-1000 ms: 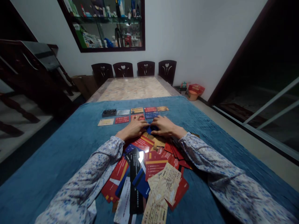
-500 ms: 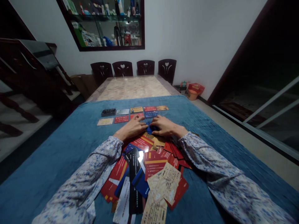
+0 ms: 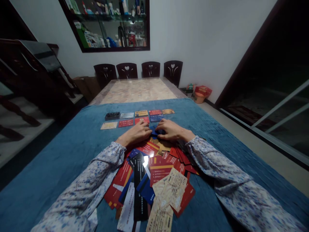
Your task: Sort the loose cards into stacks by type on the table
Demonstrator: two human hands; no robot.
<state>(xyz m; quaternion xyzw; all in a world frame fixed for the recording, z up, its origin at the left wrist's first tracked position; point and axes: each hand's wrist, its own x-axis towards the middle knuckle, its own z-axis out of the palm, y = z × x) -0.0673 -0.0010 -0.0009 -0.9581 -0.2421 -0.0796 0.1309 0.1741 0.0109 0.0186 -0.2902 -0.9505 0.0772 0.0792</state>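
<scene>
Blue card (image 3: 154,131) — fingers (image 3: 146,127) either side, pile (image 3: 161,172) nearby

dim, cool light | white glare on card pile (image 3: 161,174) | doorway (image 3: 272,74) near-black | edges stretched

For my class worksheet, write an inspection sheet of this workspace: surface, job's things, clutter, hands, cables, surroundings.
Surface: blue cloth over the near part of a stone-patterned table.
Job's things: blue card between the hands; neat rows of cards beyond.
Clutter: loose pile of overlapping cards, mainly red, blue, black and cream, between the forearms.
Hands: left hand and right hand both at the blue card; exact grip unclear.
Cables: nothing seen.
Surroundings: four dark chairs, display cabinet, orange container.
</scene>
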